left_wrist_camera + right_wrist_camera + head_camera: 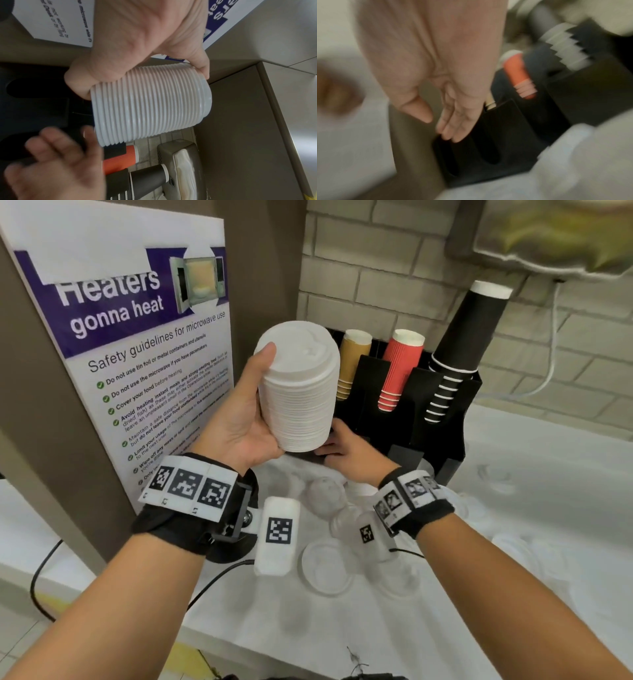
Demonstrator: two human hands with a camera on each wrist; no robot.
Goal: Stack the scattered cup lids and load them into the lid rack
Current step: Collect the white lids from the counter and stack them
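Note:
A tall stack of white cup lids [301, 392] [149, 105] is held up in front of the black rack [445, 419] by my left hand [246, 412] [145, 44], thumb on the top rim and palm round its side. My right hand [346, 450] [447, 119] reaches under the stack toward the rack's front slots [488, 146], fingers straight and holding nothing. Several loose white lids [327, 568] lie on the white counter below my wrists. The right wrist view is blurred.
The rack holds tan cups [352, 361], red cups [399, 368] and black cups [462, 347]. A microwave safety poster [137, 344] stands at the left. A brick wall is behind, a metal dispenser [555, 234] at top right. More lids [520, 546] lie to the right.

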